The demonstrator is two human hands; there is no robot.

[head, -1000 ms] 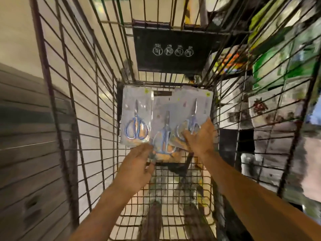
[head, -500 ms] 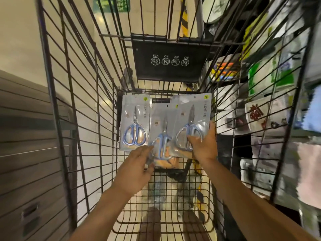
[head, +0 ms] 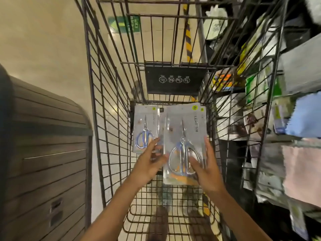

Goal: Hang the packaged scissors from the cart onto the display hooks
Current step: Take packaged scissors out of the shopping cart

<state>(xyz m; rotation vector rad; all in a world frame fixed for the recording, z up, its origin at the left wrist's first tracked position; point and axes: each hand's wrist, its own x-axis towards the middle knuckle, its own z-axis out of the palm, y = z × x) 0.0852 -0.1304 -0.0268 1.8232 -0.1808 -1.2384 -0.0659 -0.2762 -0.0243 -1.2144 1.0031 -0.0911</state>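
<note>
Inside the black wire cart [head: 104, 136] I hold clear packs of blue-handled scissors. My right hand [head: 207, 169] grips the nearest scissors pack [head: 184, 133] at its lower right, thumb on the front by the handles. The edge of another pack [head: 203, 117] shows behind it. My left hand [head: 148, 165] holds the lower right corner of the left scissors pack [head: 145, 129], and its thumb touches the left edge of the nearest pack. No display hooks can be made out.
A black sign panel [head: 175, 80] closes the cart's far end. Shelves with packaged goods [head: 260, 87] and folded cloths [head: 302, 164] run along the right. A dark slatted unit [head: 45, 153] stands to the left. Beige floor lies beyond.
The fan of three packs has closed up: the right packs now overlap and sit nearer to me, apart from the left one. My right hand has shifted lower on the pack.
</note>
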